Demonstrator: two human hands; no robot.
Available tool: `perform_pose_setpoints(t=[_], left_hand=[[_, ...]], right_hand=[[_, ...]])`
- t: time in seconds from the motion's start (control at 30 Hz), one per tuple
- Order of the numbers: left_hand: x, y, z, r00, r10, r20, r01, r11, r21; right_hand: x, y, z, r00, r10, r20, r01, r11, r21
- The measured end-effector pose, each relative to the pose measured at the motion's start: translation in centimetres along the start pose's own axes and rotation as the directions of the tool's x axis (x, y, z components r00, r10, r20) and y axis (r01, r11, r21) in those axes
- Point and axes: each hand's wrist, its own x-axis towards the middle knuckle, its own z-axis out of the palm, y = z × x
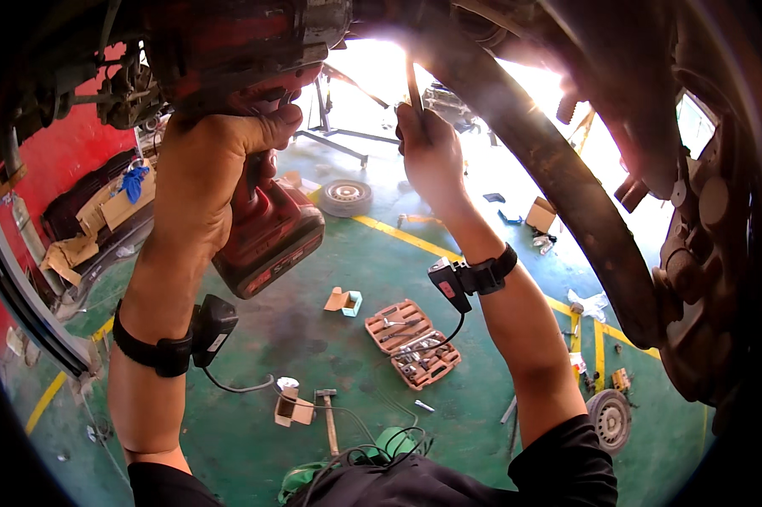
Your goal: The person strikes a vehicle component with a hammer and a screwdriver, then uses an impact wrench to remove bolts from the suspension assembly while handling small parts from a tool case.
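Note:
My left hand [212,165] is wrapped round the grip of a red cordless impact wrench [267,228], raised up under a vehicle. The battery end of the tool points down toward me, and its front end is lost among dark parts at the top. My right hand [433,160] is closed round a slim metal bar [413,83] that stands nearly upright. Glare hides the bar's upper end, so I cannot tell what it touches. Just right of that hand, a long curved metal undercarriage beam [541,144] slopes down to the right.
Below on the green floor lie an open orange socket set case [413,342], a hammer [328,422], small boxes [293,407] and a wheel [345,197]. Another wheel [609,420] is at lower right. Cables [372,439] hang from straps on both forearms. Cardboard [119,203] lies by the red wall.

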Motion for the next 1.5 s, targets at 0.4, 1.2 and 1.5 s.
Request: perform_pose_setpoints(t=[0.4,1.2,1.5], left_hand=[[2.0,4.8,-0.3,0.963,0.242,0.118,-0.259,0.709,0.656],[2.8,6.2,-0.7,0.949,0.126,0.291,-0.286,0.733,0.617],[2.5,6.1,-0.1,0.927,0.031,0.373,-0.208,0.872,0.444]], right_hand=[[0.0,-0.3,-0.4,0.999,0.014,-0.034,-0.018,0.991,-0.129],[0.3,1.1,0.5,0.966,-0.156,-0.205,0.13,0.982,-0.136],[0.3,0.4,1.4,0.978,-0.1,-0.183,0.073,0.986,-0.148]])
